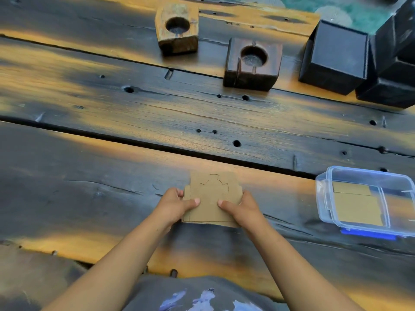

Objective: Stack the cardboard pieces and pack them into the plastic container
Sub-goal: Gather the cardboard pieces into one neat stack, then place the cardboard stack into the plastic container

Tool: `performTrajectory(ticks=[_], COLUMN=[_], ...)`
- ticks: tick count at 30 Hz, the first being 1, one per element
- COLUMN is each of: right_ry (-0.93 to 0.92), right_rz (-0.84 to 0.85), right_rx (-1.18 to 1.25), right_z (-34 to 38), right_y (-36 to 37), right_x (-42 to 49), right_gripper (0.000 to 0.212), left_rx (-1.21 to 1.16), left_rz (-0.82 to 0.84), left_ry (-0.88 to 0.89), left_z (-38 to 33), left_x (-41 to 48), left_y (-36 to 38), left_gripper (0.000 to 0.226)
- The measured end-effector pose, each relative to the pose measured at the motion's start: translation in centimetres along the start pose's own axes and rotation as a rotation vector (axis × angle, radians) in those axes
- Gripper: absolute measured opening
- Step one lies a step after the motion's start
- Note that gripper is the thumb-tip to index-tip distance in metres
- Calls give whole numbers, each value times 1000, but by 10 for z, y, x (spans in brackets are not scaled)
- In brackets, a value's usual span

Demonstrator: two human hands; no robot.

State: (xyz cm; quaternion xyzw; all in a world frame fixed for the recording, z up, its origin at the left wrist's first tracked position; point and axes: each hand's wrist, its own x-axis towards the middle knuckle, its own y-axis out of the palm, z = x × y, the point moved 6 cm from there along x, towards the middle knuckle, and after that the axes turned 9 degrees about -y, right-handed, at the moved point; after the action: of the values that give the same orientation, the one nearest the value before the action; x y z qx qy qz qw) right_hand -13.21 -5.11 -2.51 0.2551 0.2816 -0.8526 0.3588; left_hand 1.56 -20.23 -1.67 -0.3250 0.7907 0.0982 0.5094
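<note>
A small stack of flat brown cardboard pieces [211,198] lies on the dark wooden table near the front middle, the top piece scored with a gear-like outline. My left hand [177,204] grips the stack's left edge, thumb on top. My right hand [243,208] grips its right edge the same way. A clear plastic container [323,198] with a blue clip stands open at the right, apart from both hands. Brown cardboard pieces [357,207] lie flat inside it.
Two wooden blocks with round holes, one light [177,30] and one dark [253,63], stand at the back. Black boxes [336,57] are stacked at the back right. The plank table [112,108] has gaps and holes.
</note>
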Motion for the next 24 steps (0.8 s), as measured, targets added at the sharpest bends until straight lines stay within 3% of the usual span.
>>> performTrajectory(ticks=[9, 14, 18, 24], right_ry=[-93, -49, -52, -31], right_rz=[-25, -148, -206, -297], right_rx=[30, 143, 162, 204], right_z=[11, -4, -20, -45], right_y=[-23, -20, -28, -53], right_x=[-55, -93, -117, -152], right_gripper=[49, 44, 27, 28], left_rx=[-90, 31, 157, 281], left_rz=[174, 277, 317, 367], left_ry=[89, 129, 160, 187], left_z=[17, 17, 17, 21], left_x=[-54, -57, -58, -69], left_y=[25, 28, 37, 64], left_gripper=[42, 38, 38, 46])
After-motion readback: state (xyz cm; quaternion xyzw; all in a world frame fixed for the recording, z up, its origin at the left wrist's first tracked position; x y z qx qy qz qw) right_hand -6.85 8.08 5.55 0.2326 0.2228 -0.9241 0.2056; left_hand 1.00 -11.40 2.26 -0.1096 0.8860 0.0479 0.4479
